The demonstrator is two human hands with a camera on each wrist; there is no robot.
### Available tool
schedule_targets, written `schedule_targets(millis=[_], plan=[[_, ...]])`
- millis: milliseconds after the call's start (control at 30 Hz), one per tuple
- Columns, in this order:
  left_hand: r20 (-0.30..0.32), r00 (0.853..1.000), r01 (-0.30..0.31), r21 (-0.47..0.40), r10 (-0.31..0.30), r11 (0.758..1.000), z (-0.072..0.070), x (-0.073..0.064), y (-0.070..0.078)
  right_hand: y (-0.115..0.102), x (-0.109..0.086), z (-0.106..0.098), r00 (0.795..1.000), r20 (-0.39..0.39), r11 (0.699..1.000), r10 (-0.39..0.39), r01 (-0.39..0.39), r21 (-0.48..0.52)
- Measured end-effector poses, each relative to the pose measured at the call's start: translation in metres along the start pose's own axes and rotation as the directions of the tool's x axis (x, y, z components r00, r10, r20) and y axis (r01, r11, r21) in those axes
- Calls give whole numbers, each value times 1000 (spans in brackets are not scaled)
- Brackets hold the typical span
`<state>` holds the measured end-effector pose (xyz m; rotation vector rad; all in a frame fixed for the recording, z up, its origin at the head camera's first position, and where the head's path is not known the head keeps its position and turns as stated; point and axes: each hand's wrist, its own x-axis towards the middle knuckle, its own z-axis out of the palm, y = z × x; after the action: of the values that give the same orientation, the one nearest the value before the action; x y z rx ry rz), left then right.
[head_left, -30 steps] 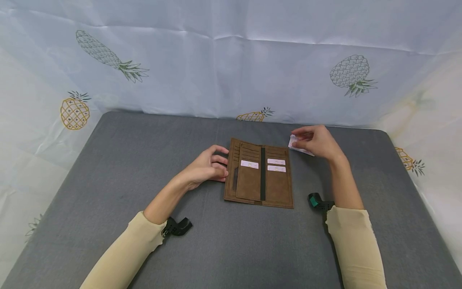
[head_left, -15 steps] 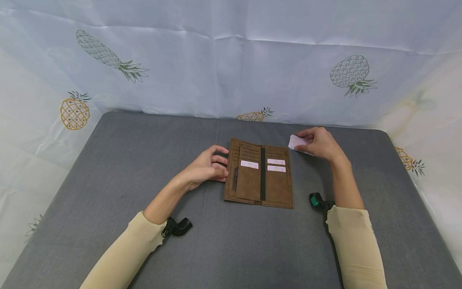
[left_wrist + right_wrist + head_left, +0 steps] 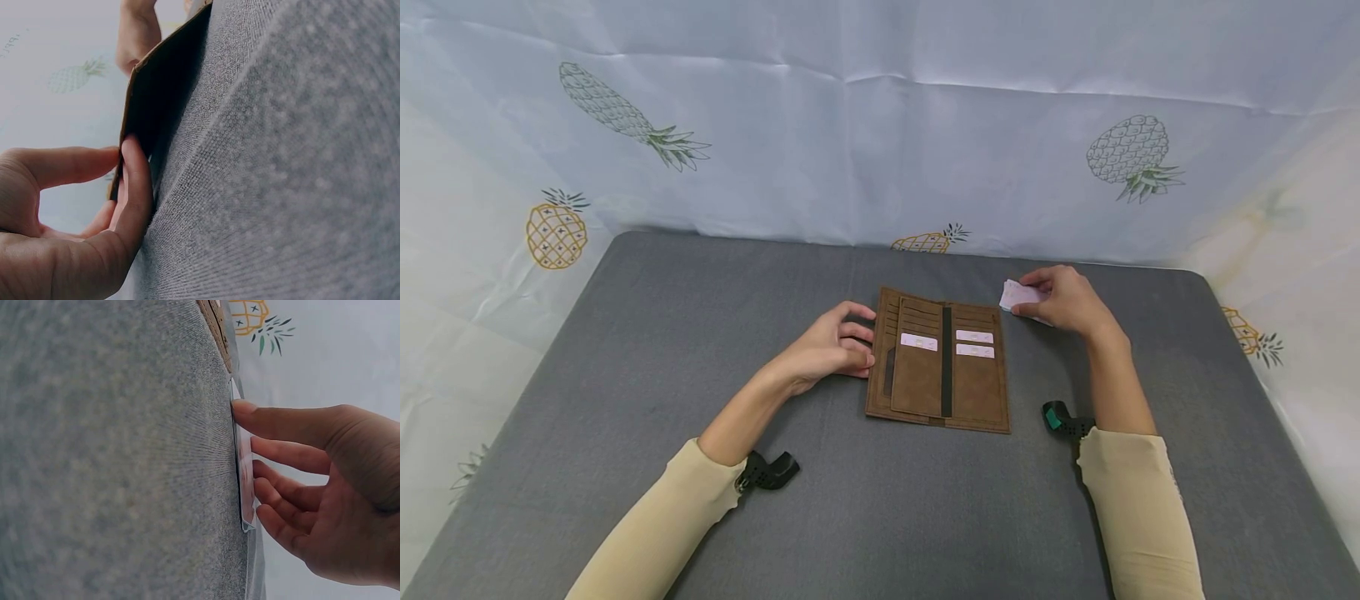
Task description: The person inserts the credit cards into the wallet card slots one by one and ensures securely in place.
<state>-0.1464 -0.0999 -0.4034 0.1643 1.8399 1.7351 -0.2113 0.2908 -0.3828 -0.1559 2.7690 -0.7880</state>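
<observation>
An open brown wallet (image 3: 977,392) lies at the middle of the grey table. Its left edge is pinched between the thumb and fingers of my left hand (image 3: 827,346); the left wrist view shows that edge raised, with fingers beneath it. Pale pink cards show in the wallet's slots: one card (image 3: 918,342) on the left side, two on the right. Beyond its upper right corner lies a small stack of pale pink cards (image 3: 1017,294). My right hand (image 3: 1067,300) holds the stack across its edges, thumb on the near edge (image 3: 244,407); the hand partly covers it.
The grey table (image 3: 880,517) ends at a pale curtain (image 3: 775,150) with pineapple prints, which hangs behind and at both sides. Black wrist camera mounts (image 3: 771,471) sit on both forearms, close above the table.
My right hand has shifted slightly right and toward me over the card stack, uncovering more of its left end. The left hand and the wallet have stayed in place.
</observation>
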Motion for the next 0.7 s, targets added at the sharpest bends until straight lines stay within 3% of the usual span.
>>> schedule_targets(millis=[533,700], plan=[[2,1000,-1,-4,1,1000,0,0,0,-2,-5,0,998,-59,1000,2,-1,7],[3,1000,-3,-8,3,1000,0,0,0,-3,-5,0,997,-64,999,-33,34,17]])
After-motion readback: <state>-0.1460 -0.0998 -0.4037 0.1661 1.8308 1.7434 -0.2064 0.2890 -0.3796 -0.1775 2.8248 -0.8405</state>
